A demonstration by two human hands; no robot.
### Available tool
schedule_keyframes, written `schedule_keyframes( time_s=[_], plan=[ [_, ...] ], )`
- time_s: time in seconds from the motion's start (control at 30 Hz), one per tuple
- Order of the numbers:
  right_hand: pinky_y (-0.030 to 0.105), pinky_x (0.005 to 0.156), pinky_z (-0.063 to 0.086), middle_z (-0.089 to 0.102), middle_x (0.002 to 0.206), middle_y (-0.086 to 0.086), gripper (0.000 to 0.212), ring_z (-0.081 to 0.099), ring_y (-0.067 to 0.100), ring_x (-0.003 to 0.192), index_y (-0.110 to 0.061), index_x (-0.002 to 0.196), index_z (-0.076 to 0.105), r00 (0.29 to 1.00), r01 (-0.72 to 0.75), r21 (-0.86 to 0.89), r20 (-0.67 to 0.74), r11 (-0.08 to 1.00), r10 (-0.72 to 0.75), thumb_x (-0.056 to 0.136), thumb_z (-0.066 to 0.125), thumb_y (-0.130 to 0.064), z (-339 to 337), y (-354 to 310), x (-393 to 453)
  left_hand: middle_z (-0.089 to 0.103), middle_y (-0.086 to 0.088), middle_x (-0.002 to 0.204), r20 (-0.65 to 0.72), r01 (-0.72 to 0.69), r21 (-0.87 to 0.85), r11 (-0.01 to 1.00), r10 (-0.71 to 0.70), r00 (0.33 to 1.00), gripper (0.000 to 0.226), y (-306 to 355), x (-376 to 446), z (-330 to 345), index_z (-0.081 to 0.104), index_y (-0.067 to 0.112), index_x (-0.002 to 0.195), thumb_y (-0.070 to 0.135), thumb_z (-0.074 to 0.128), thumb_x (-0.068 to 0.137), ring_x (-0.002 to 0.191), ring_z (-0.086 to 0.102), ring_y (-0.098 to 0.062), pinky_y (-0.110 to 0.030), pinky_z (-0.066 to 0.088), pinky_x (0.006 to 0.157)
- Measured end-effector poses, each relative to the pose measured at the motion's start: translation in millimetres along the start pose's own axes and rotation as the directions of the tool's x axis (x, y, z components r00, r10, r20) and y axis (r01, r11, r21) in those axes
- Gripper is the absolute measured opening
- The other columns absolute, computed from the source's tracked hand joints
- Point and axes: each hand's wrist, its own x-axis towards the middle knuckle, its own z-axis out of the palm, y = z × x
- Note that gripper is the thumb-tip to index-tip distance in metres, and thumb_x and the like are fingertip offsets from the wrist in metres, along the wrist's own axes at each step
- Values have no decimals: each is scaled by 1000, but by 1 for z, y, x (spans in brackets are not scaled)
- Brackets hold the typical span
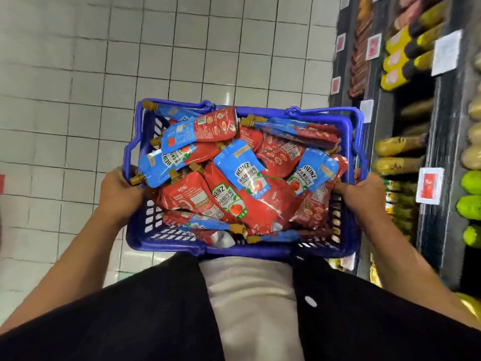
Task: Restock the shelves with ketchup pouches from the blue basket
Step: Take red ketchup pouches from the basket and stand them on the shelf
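Basket held out in front.
Pouches [242, 175] lie piled in the basket [166, 243]; shelves [406, 105] stand to its right.

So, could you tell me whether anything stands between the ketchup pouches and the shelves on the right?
Nothing visible blocks the way. The red and blue ketchup pouches lie uncovered in the blue plastic basket, beside the shelves. Both hands grip the basket's sides.

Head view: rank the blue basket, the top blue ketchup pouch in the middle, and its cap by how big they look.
1. Blue basket
2. Ketchup pouch
3. Its cap: hidden under other pouches, so I cannot rank it by sight.
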Motion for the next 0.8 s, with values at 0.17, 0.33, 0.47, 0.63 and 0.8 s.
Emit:
schedule_keyframes(
  time_s=[0.17,0.33,0.47,0.63,0.8],
  plan=[
    [26,41,50,65,53,-10,22,54,2,43,-24,75,72,1000,-22,13,-4,1000,22,59,86,-27,-18,-83,78,71,-25,84,-15,12,-53,999,-12,1000,35,78,62,-3,68,9,89,-11,78,61,65,66,-28,-49,60,63],
    [35,55,46,57,54,0,23,50,8,52,-8,65,65,991,114,-101,-57,988,-120,63,85,-18,-31,-176,162,72,-17,79,-11,0,-109,994,-1,1000,36,161,142,-6,67,11,86,-9,79,58,65,67,-27,-42,59,61],
    [34,58,48,56,55,0,25,50,18,56,-10,62,62,995,59,-123,-68,991,-68,62,84,-21,-33,-257,228,71,-7,71,17,-12,-148,989,15,1000,40,238,229,-10,66,17,81,-8,80,52,60,66,-23,-34,58,55],
    [31,46,49,59,51,-11,18,50,7,47,-26,64,70,995,39,22,-92,999,-37,54,85,-23,-38,-355,297,73,-6,70,63,-27,-136,990,35,997,42,347,321,-37,68,22,82,-2,80,49,62,73,-27,-40,61,55],
    [38,51,53,64,58,-3,28,53,13,51,-9,70,69,992,12,71,-128,997,-3,50,82,-25,-46,-443,380,74,1,70,64,-81,-89,993,87,994,43,457,407,-51,68,27,81,1,79,48,59,73,-21,-35,58,53]
  ],
)
